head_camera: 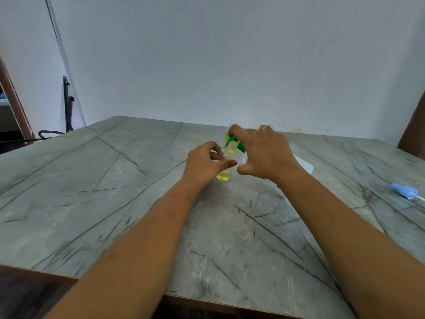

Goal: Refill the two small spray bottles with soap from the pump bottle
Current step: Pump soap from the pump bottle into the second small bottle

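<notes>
our forearms stretched forward | left hand [204, 165] curled round small clear bottle of yellow soap [222, 176] | right hand [264, 153] arched above it, pinching green plastic pump head [230, 141]

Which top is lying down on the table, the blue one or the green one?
The blue top, on its side far right, touched by no hand. The green top is up in the right hand's fingers.
</notes>
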`<state>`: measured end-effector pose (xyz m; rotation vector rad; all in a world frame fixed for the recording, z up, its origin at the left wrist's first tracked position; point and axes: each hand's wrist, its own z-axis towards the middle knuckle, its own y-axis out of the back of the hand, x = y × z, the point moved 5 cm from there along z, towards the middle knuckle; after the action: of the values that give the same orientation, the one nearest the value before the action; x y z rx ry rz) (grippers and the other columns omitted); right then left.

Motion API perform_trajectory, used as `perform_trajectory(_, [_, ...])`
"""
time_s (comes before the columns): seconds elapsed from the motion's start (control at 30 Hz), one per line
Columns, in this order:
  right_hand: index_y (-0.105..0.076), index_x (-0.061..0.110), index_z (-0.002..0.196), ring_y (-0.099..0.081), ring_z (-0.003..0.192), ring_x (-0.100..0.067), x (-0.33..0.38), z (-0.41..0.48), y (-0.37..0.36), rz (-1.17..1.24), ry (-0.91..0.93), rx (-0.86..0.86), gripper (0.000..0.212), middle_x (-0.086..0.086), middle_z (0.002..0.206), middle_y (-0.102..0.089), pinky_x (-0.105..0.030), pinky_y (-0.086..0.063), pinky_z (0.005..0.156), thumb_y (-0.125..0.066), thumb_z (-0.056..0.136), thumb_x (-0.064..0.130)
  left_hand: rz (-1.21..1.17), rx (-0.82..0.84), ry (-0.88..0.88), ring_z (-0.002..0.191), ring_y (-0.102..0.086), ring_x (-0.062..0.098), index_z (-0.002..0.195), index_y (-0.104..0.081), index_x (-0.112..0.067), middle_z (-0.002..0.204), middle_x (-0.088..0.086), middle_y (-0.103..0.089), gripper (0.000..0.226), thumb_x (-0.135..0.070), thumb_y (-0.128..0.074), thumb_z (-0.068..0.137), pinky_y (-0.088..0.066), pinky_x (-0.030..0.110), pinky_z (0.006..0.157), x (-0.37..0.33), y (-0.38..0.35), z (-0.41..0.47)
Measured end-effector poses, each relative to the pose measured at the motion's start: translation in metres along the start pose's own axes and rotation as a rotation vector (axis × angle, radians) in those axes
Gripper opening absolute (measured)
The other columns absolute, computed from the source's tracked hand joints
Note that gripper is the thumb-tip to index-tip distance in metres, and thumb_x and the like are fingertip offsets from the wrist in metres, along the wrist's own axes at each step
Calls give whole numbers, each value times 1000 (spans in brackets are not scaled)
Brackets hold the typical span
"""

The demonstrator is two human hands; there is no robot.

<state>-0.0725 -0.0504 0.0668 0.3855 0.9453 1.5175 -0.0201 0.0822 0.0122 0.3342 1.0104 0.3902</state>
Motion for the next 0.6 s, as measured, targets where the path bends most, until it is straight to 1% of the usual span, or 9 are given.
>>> perform_trajectory(0.1, [-29,33,123,-48,84,-22,1,-1,-1,-11,17,7,74,1,103,-64,-26,-37,55,-70,63,45,-12,-7,13,76,-61,6,80,-52,-31,88,-9,-61,35,-43,-80,63,-49,16,62,0,1,1])
perform_trajectory(0.17, [-26,34,128,-52,89,-25,2,-2,-3,-18,30,11,78,2,105,-64,-26,-39,55,-69,63,45,-23,-11,32,80,-62,10,82,-53,-29,89,-8,-60,36,-41,-80,64,-55,23,67,1,1,2])
perform_trajectory(0.23, [-25,35,130,-54,92,-26,1,-2,-3,-17,33,7,81,2,106,-64,-28,-43,58,-69,64,46,-27,-13,45,84,-62,12,84,-53,-28,91,-7,-59,36,-40,-80,64,-57,30,72,2,1,3])
perform_trajectory(0.27, [-25,36,130,-54,91,-26,1,-2,-3,-11,29,6,81,2,106,-65,-28,-45,59,-70,63,47,-24,-12,45,84,-62,13,83,-52,-29,91,-7,-59,36,-41,-80,64,-57,30,73,2,1,3])
perform_trajectory(0.33, [-27,37,127,-53,87,-24,0,-1,-3,13,14,5,78,2,102,-66,-28,-44,59,-71,63,48,-19,-5,41,81,-62,10,81,-51,-31,89,-9,-60,35,-42,-80,64,-56,26,70,2,0,3])
perform_trajectory(0.4, [-30,37,122,-46,79,-20,-2,0,-3,26,0,1,74,1,97,-66,-25,-38,56,-72,62,49,-12,2,29,76,-60,4,79,-51,-33,84,-12,-60,35,-43,-80,63,-50,17,63,1,0,2])
perform_trajectory(0.47, [-32,36,119,-40,76,-17,-2,0,-3,22,-9,-11,72,1,95,-66,-24,-35,56,-72,62,50,-7,1,21,72,-58,0,80,-51,-32,83,-13,-60,35,-43,-80,63,-45,12,60,0,0,1])
perform_trajectory(0.53, [-33,36,119,-38,77,-16,-1,1,-2,16,-10,-19,71,1,96,-66,-24,-34,57,-72,63,51,-12,3,22,72,-58,0,82,-52,-31,85,-12,-60,35,-43,-80,64,-44,12,59,-1,0,0])
perform_trajectory(0.6, [-32,35,120,-42,79,-17,1,2,-3,9,-1,-14,71,1,100,-66,-25,-36,58,-72,64,51,-13,1,30,75,-59,4,85,-53,-28,88,-10,-60,36,-43,-79,64,-46,13,61,0,1,0])
